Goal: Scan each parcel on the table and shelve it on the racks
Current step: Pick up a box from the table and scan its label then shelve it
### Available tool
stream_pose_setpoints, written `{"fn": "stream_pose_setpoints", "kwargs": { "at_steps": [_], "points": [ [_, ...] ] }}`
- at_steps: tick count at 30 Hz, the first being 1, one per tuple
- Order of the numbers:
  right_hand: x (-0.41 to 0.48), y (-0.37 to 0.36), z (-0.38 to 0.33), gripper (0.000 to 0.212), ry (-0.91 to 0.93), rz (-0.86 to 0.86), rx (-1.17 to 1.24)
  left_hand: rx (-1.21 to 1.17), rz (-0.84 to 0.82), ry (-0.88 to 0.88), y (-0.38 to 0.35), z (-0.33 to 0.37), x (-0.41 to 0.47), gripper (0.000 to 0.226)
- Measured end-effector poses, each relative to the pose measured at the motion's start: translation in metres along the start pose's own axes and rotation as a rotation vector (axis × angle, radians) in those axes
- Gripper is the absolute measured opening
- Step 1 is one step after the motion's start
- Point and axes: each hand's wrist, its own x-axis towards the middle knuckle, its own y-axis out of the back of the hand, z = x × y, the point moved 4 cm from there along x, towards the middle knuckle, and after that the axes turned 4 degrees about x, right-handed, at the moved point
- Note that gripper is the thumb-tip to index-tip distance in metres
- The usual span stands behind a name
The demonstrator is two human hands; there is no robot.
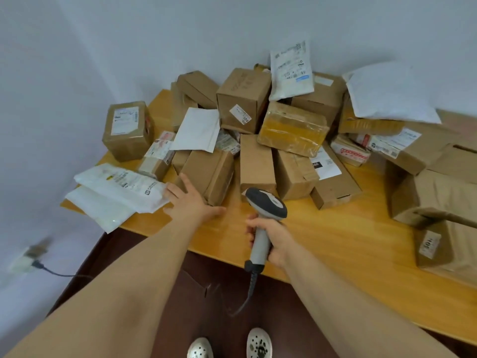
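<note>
Watching through the head camera, I see the right hand [273, 239] clenched round the grey grip of the scanner [265, 202], its head raised and tipped toward the pile; held that way, I judge, so the window can swing onto a label without a regrip; its cable [251, 282] hangs below the table [322, 228] edge, clear of the work. The left hand [189, 200] is stretched out flat with fingers spread and grasping nothing; it lies over the near edge of the table, in the gap between the white mailer [116, 187] and a brown box [209, 174], fingertips at the mailer's right edge and just beside the box; whether they actually touch either, I cannot tell. The parcels [291, 127] are heaped across the back of the table against the wall, boxes tilted on one another and soft bags on top; nothing is lifted out yet. The white mailer sits at the near left corner, overhanging the edge, printed label up; I'd take that as the easy first pick, since it needs no turning before the scan. The racks are out of view, so I cannot say where the shelving goes; the job looks barely begun.
</note>
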Motion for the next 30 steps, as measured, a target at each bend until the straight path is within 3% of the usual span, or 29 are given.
{"fn": "stream_pose_setpoints", "kwargs": {
  "at_steps": [6,10,13,15,16,17,22,26,30],
  "points": [
    [0.003,0.0,0.003,0.008,0.012,0.044,-0.008,-0.064,0.026,-0.058,0.007,-0.005,-0.002,0.133],
    [-0.009,-0.004,-0.001,0.006,0.023,0.083,0.042,-0.205,-0.124,-0.053,0.017,-0.022,-0.022,0.127],
    [-0.019,-0.01,-0.007,0.005,0.055,0.103,0.102,-0.566,-0.347,0.026,0.027,-0.038,-0.038,0.121],
    [-0.024,-0.018,-0.013,0.004,0.089,0.108,0.118,-1.015,-0.578,0.071,0.038,-0.039,-0.054,0.078],
    [-0.026,-0.024,-0.015,0.004,0.106,0.113,0.113,-1.17,-0.682,0.089,0.045,-0.04,-0.064,0.054],
    [-0.027,-0.03,-0.017,0.004,0.122,0.117,0.106,-1.263,-0.743,0.097,0.052,-0.041,-0.071,0.043],
    [-0.033,-0.062,-0.022,0.012,0.176,0.063,0.107,-1.5,-0.843,0.079,0.065,-0.058,-0.08,0.058],
    [-0.041,-0.075,-0.021,0.041,0.202,0.079,0.082,-1.506,-0.899,0.077,0.062,-0.068,-0.086,0.064],
    [-0.046,-0.084,-0.023,0.044,0.295,0.121,0.054,-1.505,-0.882,0.06,0.064,-0.074,-0.092,0.056]
  ]
}}
